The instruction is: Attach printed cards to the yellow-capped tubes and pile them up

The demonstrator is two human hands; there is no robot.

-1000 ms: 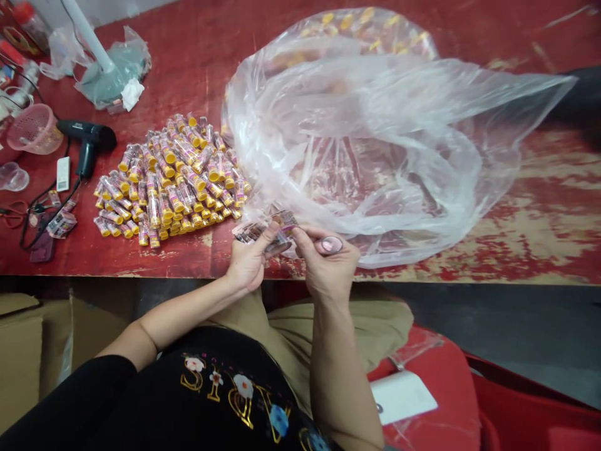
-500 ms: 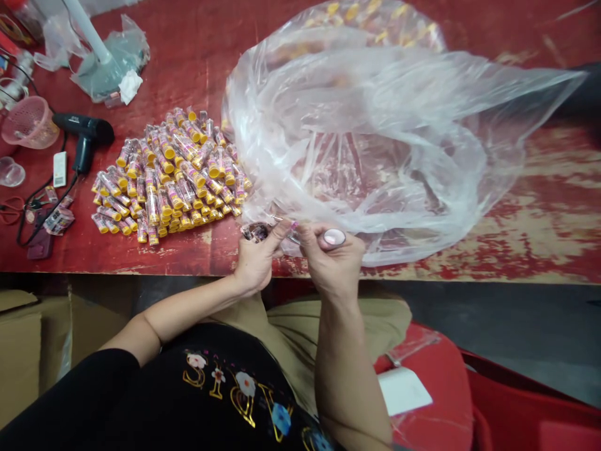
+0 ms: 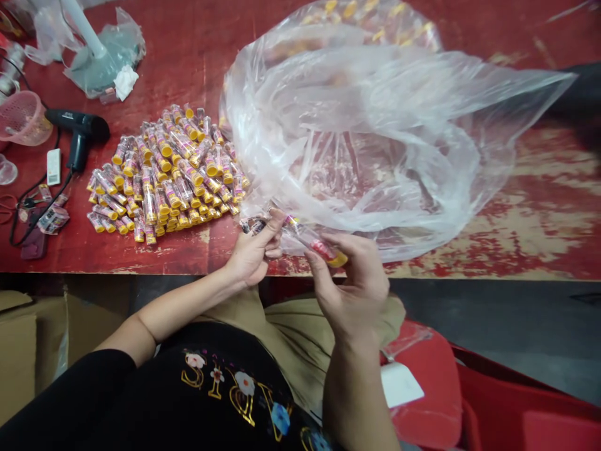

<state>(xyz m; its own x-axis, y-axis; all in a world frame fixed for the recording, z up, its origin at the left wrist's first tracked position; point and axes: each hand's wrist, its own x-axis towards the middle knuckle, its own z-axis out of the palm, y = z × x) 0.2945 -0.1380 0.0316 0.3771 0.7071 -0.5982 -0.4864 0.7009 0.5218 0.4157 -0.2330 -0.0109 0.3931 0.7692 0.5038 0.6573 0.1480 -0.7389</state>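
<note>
My right hand (image 3: 359, 285) pinches a small clear tube (image 3: 319, 244) with a yellow cap and a pink-red print, its capped end toward my palm. My left hand (image 3: 253, 254) is closed, thumb up, on small clear printed plastic wrappers (image 3: 252, 224) that stick out beyond its fingers. The tube's far end lies close to the left fingertips; whether they touch it I cannot tell. Left of my hands, many similar yellow-capped tubes (image 3: 166, 178) are heaped on the red table (image 3: 188, 75). A big clear plastic bag (image 3: 375, 125) spreads just beyond my hands.
More yellow-capped pieces show through the plastic at the back. A black hair dryer (image 3: 77, 134), a pink basket (image 3: 28, 119), a white box (image 3: 54, 166) and a lamp base (image 3: 103, 69) stand at left. A red stool (image 3: 429, 401) is at lower right.
My right hand has moved right and toward me and turned, so the tube now shows lengthwise rather than end-on. The left hand has stayed nearly in place. The view has shifted slightly.
</note>
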